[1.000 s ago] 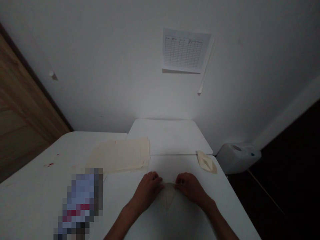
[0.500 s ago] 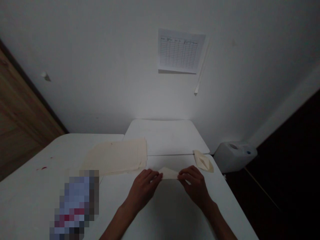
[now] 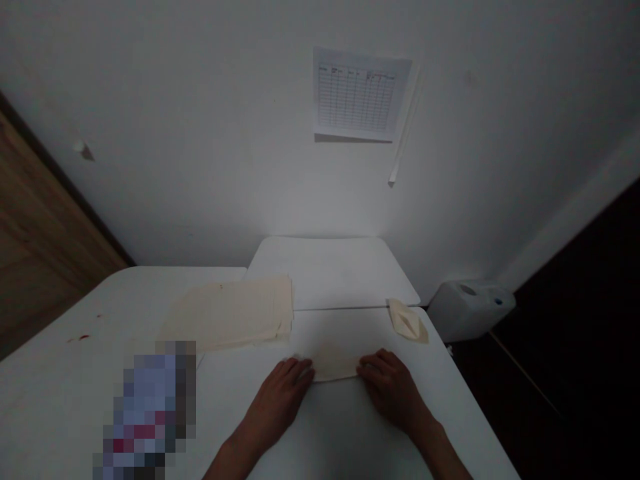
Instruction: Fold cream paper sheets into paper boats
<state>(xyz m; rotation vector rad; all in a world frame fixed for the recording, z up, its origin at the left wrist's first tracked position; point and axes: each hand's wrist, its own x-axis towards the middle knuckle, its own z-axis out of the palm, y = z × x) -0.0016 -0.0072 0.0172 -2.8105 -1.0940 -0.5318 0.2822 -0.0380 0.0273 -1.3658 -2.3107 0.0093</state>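
Observation:
A small cream sheet of folded paper (image 3: 334, 365) rests on the white table (image 3: 330, 433) right in front of me. My left hand (image 3: 286, 390) grips its left end, fingers closed together at the edge. At the opposite end, my right hand (image 3: 391, 383) pinches the paper between thumb and fingers. Between the hands the near edge runs almost straight, and the far side looks pointed. Beyond my right hand lies a folded paper piece (image 3: 406, 321) with a slit-like opening in its middle.
Lined cream sheets (image 3: 240, 310) lie stacked to the left. Nearer me is a pixelated, blurred-out object (image 3: 147, 407). A printed chart (image 3: 357, 93) hangs on the wall. A white plastic container (image 3: 467, 310) stands beyond the table's right edge. Red marks (image 3: 83, 338) spot the left table.
Both hands have come down and nearer to me with the folded paper, which now lies flatter against the table. The view has shifted slightly.

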